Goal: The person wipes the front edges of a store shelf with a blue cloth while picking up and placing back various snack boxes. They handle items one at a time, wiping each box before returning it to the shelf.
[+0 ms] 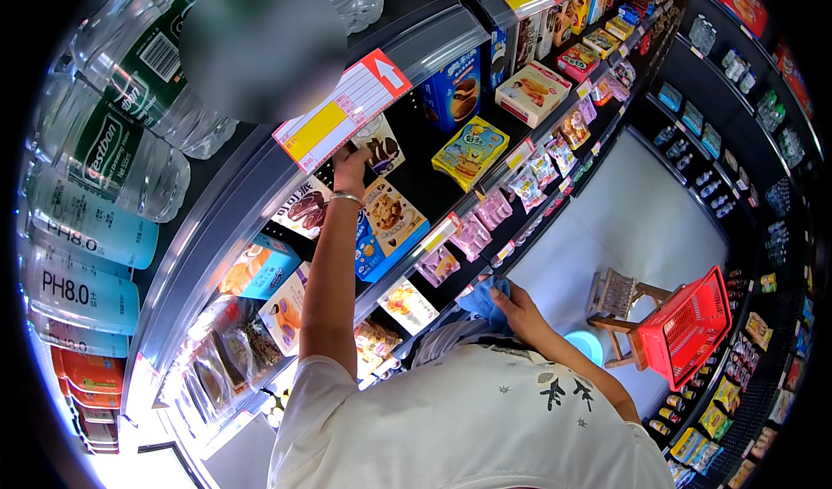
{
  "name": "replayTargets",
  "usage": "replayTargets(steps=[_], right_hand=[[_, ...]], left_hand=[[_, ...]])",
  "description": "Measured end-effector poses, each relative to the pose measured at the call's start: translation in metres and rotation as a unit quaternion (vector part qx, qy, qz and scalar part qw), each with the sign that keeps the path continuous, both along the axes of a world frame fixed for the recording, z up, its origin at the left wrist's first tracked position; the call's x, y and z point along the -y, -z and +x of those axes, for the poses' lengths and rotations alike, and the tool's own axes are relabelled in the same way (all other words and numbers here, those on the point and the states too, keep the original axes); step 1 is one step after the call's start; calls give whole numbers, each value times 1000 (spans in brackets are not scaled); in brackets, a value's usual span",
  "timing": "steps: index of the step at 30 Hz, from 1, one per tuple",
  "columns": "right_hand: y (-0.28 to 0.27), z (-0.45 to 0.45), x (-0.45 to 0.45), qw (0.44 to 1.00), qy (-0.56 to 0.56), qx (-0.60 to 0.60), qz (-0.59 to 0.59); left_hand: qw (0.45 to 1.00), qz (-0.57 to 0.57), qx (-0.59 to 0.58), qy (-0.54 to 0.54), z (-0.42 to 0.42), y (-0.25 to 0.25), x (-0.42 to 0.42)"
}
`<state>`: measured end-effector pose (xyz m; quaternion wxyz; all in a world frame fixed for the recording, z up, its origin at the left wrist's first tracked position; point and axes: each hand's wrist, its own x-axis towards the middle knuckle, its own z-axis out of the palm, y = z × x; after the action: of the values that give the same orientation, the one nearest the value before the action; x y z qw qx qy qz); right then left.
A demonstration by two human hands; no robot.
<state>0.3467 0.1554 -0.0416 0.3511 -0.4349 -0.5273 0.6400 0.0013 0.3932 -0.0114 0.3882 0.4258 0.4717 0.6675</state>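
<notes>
My left hand (pixel 351 167) reaches into a dark store shelf, below a red and yellow price tag (pixel 341 109). Its fingers are partly hidden under the tag, beside a box with dark biscuits pictured on it (pixel 383 148); whether it grips anything cannot be told. A bracelet (pixel 346 197) circles that wrist. Just below the wrist stands a blue and tan cookie box (pixel 393 226). My right hand (pixel 517 307) holds a crumpled blue cloth (pixel 484 300) near the shelf's front edge, close to my body. A yellow snack box (pixel 471 151) lies on the shelf farther right.
Water bottles (pixel 123 138) line the top shelf at left. Small hanging snack bags (pixel 471 235) run along the shelf front. On the aisle floor, a red plastic basket (pixel 686 330) rests on a wooden stool (pixel 617 333), near a light blue basin (pixel 585 346). Stocked shelves curve along the right.
</notes>
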Motion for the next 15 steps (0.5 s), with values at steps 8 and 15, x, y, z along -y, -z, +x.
replayTargets(steps=[8, 15], right_hand=[[-4, 2, -3, 999, -46, 1, -23], [0, 9, -4, 997, -59, 12, -54]], left_hand=[[971, 30, -219, -93, -1, 13, 18], [820, -18, -558, -124, 55, -24, 123]])
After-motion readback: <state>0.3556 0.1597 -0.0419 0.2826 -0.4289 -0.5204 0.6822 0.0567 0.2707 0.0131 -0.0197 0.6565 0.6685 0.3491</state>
